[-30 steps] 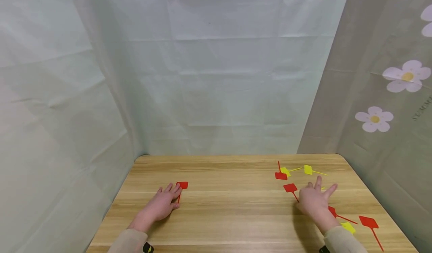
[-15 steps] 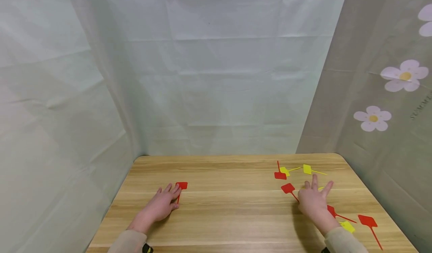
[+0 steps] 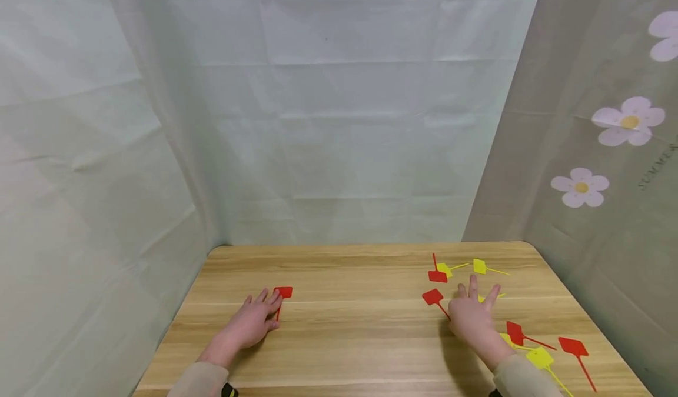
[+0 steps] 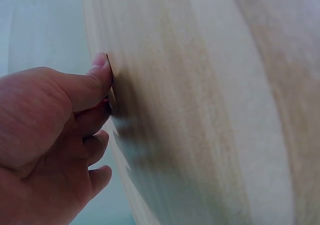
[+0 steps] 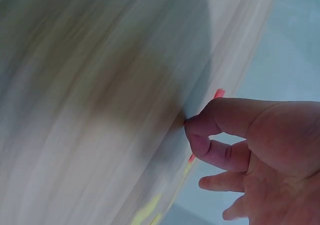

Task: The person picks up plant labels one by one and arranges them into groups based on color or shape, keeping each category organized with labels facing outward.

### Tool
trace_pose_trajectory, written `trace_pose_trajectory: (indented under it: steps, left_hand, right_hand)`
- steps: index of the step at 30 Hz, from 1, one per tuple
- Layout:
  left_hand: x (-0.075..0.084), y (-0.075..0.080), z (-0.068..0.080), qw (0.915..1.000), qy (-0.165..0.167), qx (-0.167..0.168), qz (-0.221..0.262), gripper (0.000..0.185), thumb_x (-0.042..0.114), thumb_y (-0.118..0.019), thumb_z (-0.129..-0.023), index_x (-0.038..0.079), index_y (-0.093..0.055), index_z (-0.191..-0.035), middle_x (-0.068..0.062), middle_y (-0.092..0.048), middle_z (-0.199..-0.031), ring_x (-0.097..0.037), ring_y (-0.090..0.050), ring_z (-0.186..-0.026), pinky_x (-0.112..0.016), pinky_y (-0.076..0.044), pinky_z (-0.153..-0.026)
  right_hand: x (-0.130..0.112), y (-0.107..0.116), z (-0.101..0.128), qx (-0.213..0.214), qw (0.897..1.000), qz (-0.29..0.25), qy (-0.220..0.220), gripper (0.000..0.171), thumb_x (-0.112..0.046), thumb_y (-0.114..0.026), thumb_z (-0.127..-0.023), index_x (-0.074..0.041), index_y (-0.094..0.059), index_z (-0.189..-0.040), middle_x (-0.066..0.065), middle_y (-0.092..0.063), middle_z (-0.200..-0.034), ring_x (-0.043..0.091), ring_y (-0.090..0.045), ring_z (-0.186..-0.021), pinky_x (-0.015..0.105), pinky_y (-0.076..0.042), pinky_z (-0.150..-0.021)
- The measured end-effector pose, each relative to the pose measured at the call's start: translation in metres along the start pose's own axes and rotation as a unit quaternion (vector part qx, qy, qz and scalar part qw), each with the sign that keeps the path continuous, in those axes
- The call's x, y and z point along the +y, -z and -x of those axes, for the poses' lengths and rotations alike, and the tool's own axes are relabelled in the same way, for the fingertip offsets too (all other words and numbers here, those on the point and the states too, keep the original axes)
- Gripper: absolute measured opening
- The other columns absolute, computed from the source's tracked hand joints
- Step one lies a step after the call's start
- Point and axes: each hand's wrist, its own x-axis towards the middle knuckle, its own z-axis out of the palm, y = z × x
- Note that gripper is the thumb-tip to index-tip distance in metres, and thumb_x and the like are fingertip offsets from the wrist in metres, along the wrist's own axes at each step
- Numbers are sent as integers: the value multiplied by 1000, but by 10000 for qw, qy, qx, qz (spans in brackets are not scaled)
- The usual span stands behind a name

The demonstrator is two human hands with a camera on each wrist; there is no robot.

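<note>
Leftmost red tag lay flat on the wood-grain table, stem pointing back toward the person, and the left hand was resting on it: fingers spread and loose, a fingertip on the plate, thumb down near the stem's end, so more of a touch than a grip. Over to the right, the pinched red tag had its stem between the thumb and forefinger of the right hand, other fingers fanned out. Just behind that sat a stem-up red tag right up against a back yellow tag. Past the fingertips was a corner yellow tag, with a half-hidden yellow tag by the fingers. Near the sleeve, more red and yellow ones lay bunched, and a far-right red tag finished the row.
</note>
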Motion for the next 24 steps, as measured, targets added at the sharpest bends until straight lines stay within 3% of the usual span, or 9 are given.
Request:
trace_pose_trajectory:
  steps: [8, 14, 24]
  left_hand:
    - [-1, 1, 0, 10000, 42, 15, 15, 60, 15, -75, -99, -5, -54, -152, -24, -42, -165, -51, -27, -156, -73, -16, -123]
    - [-1, -2, -2, 10000, -14, 26, -15, 60, 15, -75, -99, -5, -54, -152, -24, -42, -165, -52, -27, -156, -73, -16, -123]
    - [-1, 1, 0, 9999, -103, 75, -1, 59, 15, -76, -99, -7, -55, -151, -27, -44, -163, -53, -29, -154, -74, -17, -122]
  right_hand:
    - [-34, -2, -13, -69, 10000, -59, 27, 19, -11, -80, -86, -14, -72, -69, 34, -54, -150, 63, -18, -153, 95, 0, -104]
    - [-34, -5, -11, -192, 9972, -716, -75, 31, -13, -85, -86, -16, -62, -64, 36, -50, -152, 66, -12, -153, 95, 9, -101]
    - [-48, 4, -11, -325, 9872, -1557, -126, 30, -17, -85, -84, -20, -65, -62, 35, -50, -154, 66, -9, -154, 95, 8, -101]
